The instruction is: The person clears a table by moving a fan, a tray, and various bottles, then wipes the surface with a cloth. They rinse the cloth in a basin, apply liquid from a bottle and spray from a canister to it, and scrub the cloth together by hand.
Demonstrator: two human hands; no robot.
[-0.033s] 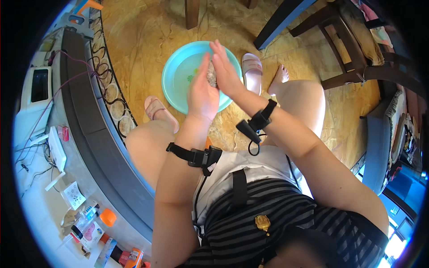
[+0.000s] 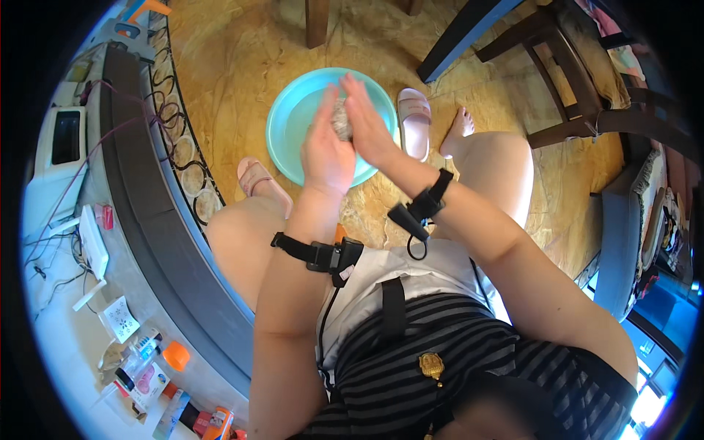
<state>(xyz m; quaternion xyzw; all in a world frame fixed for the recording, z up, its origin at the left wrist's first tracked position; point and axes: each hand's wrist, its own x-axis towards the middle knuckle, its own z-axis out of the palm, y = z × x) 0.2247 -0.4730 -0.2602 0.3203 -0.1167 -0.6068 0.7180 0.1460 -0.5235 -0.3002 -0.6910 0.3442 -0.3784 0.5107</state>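
Over a round turquoise basin (image 2: 295, 121) on the floor, my two hands press a greyish-white speckled lump (image 2: 341, 122), roughly ball-shaped, between their palms. My left hand (image 2: 326, 154) lies along its left side, fingers straight and pointing away from me. From the right, my right hand (image 2: 370, 128) covers the other side with its fingers also stretched out. Part of the lump shows in the gap between the hands; the palms hide the rest. The fingertips are slightly blurred. Black straps with small devices circle both forearms.
A pink slipper (image 2: 415, 125) stands right of the basin, near my bare foot (image 2: 460, 130). My other foot wears a slipper (image 2: 255, 178) at the left. A dark wooden chair (image 2: 561, 81) is at the right. Along the left runs a cluttered grey cabinet (image 2: 176, 242).
Both hands have shifted slightly left with the lump between them. My right fingertips have come a little nearer to me, and more of the lump shows.
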